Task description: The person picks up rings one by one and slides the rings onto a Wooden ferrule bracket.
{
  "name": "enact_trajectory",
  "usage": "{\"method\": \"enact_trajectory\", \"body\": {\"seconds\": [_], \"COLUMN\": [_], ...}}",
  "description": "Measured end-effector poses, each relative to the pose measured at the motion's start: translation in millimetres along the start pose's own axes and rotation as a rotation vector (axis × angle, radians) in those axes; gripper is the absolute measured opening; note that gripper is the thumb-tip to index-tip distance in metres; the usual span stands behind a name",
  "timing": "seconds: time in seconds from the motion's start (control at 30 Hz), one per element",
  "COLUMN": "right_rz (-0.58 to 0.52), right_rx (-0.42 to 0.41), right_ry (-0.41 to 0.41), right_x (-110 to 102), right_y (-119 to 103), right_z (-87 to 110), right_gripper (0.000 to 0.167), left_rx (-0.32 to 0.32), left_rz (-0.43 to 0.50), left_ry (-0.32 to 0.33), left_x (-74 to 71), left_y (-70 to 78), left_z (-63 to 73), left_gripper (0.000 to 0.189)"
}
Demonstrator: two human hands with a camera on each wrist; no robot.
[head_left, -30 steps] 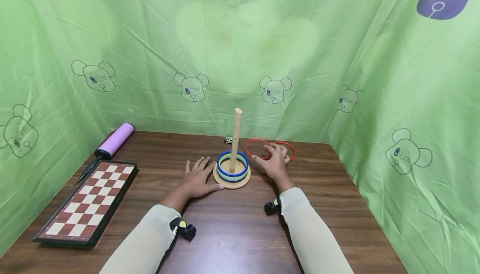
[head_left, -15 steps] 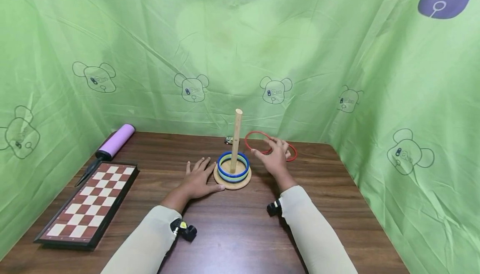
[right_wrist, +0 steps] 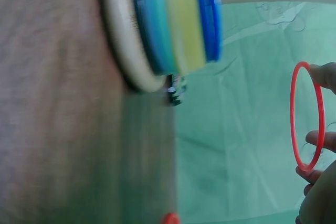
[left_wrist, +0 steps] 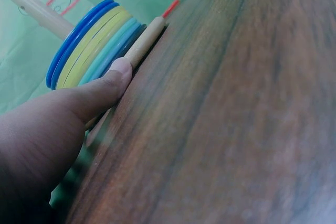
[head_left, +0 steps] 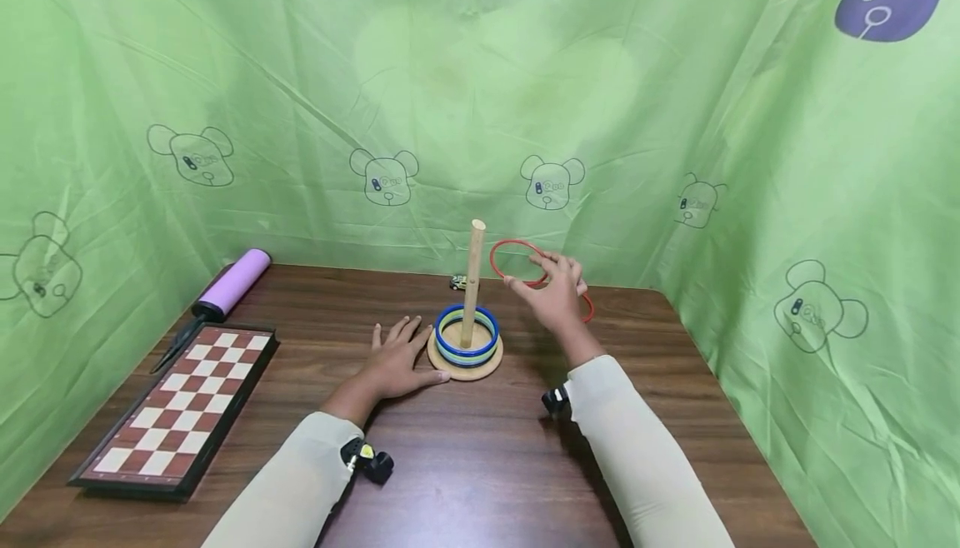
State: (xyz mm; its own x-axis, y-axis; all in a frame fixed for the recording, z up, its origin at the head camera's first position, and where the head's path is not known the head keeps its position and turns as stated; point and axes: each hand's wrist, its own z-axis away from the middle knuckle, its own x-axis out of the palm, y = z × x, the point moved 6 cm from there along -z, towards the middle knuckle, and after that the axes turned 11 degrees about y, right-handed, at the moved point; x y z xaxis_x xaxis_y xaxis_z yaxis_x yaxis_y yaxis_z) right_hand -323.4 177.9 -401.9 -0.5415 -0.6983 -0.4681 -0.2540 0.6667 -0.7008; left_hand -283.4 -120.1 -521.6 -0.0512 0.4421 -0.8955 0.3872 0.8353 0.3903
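My right hand (head_left: 557, 296) pinches a red ring (right_wrist: 292, 103) between thumb and fingers, lifted off the table to the right of an upright wooden peg (head_left: 472, 281). Stacked rings lie low around the peg: blue (left_wrist: 79, 40) uppermost, then yellow, turquoise and darker ones. Beneath them is the round wooden base (head_left: 467, 375). My left hand (head_left: 393, 365) rests on the table left of the base, fingers spread, its thumb touching the base's rim in the left wrist view. A second red ring (head_left: 590, 311) lies on the table, partly hidden behind my right hand.
A small toy car (head_left: 457, 282) stands behind the peg near the table's back edge. On the left lie a red and white checkered board (head_left: 180, 402) and a purple cylinder (head_left: 235, 281) with a black end. Green fabric (head_left: 480, 98) surrounds the brown table (head_left: 465, 481).
The held red ring has risen from the table in my right hand, which has moved up and slightly right. My left hand and the stacked rings have stayed put.
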Motion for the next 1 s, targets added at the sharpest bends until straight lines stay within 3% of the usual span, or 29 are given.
{"method": "enact_trajectory", "body": {"seconds": [0.43,1.0], "right_rz": [-0.044,-0.12], "right_rx": [-0.03,-0.121], "right_ry": [0.048,0.149], "right_x": [-18,-44], "right_y": [-40,-96], "right_z": [-20.1,-27.2], "right_gripper": [0.067,0.059], "left_rx": [-0.006,-0.006], "left_rz": [0.017,0.0], "left_ry": [-0.003,0.006], "left_x": [-1.2,0.7], "left_y": [1.5,-0.5], "left_z": [-0.9,-0.7], "left_gripper": [0.111,0.111]}}
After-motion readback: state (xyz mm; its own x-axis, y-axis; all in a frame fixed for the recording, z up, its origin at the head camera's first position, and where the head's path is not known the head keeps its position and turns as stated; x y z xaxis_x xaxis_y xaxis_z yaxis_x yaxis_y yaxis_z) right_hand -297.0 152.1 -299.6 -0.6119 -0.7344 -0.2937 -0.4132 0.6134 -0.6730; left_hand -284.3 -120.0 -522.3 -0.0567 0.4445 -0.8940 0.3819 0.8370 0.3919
